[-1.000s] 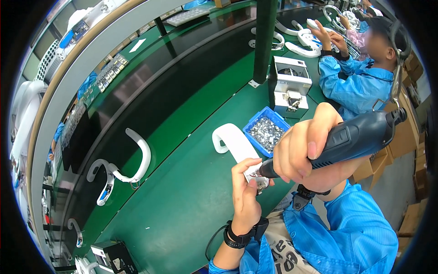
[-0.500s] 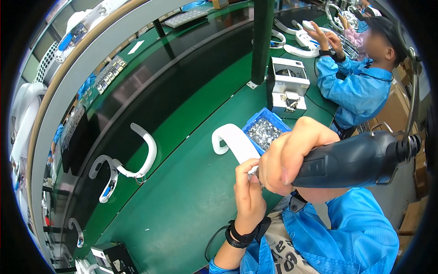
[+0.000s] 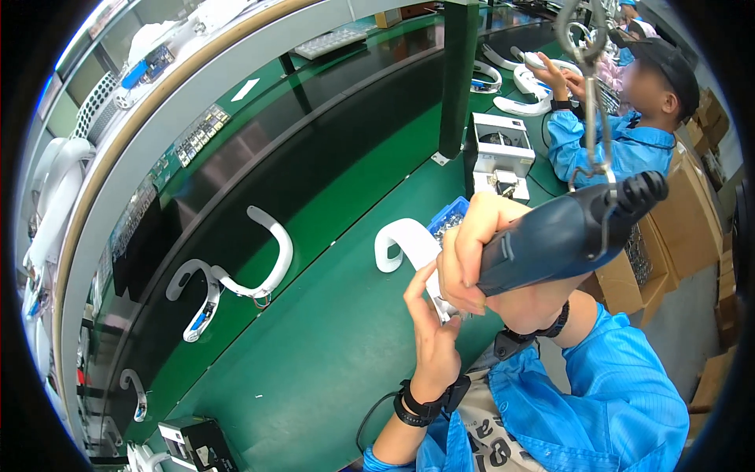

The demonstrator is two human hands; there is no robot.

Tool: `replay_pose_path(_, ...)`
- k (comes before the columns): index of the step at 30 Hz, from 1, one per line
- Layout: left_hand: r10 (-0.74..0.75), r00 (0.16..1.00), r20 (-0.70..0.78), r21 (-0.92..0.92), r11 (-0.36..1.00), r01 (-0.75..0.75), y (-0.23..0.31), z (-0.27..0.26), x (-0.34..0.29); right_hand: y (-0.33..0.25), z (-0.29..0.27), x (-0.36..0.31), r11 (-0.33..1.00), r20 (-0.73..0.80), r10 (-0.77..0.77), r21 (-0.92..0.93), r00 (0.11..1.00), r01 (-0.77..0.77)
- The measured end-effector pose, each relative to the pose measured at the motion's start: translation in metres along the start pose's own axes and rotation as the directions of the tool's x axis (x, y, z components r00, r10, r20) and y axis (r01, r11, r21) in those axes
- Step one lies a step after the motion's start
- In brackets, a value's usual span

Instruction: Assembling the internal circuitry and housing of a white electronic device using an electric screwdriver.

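My right hand (image 3: 469, 256) is wrapped round a dark electric screwdriver (image 3: 550, 236), which hangs from a metal hook at its cable end. Its tip is hidden behind my fingers. Just below, my left hand (image 3: 435, 354) pinches the near end of a white curved plastic housing (image 3: 413, 236), whose hooked far end points away over the green bench. The screwdriver's working end and that near end of the housing come together between my hands, but the exact contact is hidden. Behind my right hand, a blue bin (image 3: 450, 214) of small metal parts is partly covered.
Beyond the bin stands a silver-and-black box-shaped device (image 3: 503, 149). White curved housings (image 3: 281, 252) lie on the green strip to the left. A green post (image 3: 456, 86) rises at the back. At far right a co-worker in a blue jacket (image 3: 586, 145) works with raised hands.
The screwdriver has swung left, its cable end now tilted higher, and my right hand now covers more of the bin. My left fingers have spread a little along the housing. The view has shifted slightly.
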State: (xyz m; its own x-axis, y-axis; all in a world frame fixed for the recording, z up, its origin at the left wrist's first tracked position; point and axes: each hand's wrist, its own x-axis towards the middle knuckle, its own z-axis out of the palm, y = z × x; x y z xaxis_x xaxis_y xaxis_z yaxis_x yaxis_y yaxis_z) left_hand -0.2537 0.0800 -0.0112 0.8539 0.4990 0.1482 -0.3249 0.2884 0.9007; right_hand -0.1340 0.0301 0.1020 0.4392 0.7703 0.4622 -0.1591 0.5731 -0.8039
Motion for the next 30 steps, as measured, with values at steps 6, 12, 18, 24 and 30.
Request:
replay_pose_path(6, 0.077, 0.996, -0.037, -0.055, 0.995, -0.079, 0.02, 0.01, 0.001, -0.006, 0.023, -0.007, 0.976, -0.123, 0.027, -0.21, 0.992, -0.053)
replay_pose_path(12, 0.006, 0.994, -0.109, -0.029, 1.0, -0.009, 0.021, -0.007, -0.008, -0.031, 0.005, -0.022, 0.953, -0.091, -0.296, 0.045, 0.951, 0.301)
replay_pose_path(18, 0.076, 0.993, 0.091, 0.454, 0.884, -0.109, 0.045, -0.034, 0.073, -0.035, -0.038, -0.075, 0.979, -0.41, -0.202, -0.118, 0.889, 0.168)
replay_pose_path(24, 0.481, 0.822, 0.305, 0.928, 0.043, -0.37, -0.014, -0.089, 0.208, -0.011, -0.05, -0.087, 0.894, -0.305, -0.036, -0.436, 0.952, -0.106)
replay_pose_path(30, 0.594, 0.799, 0.092, 0.96, 0.16, -0.23, -0.002, -0.143, 0.227, -0.003, -0.088, -0.101, 0.829, -0.449, 0.061, -0.474, 0.891, -0.296)
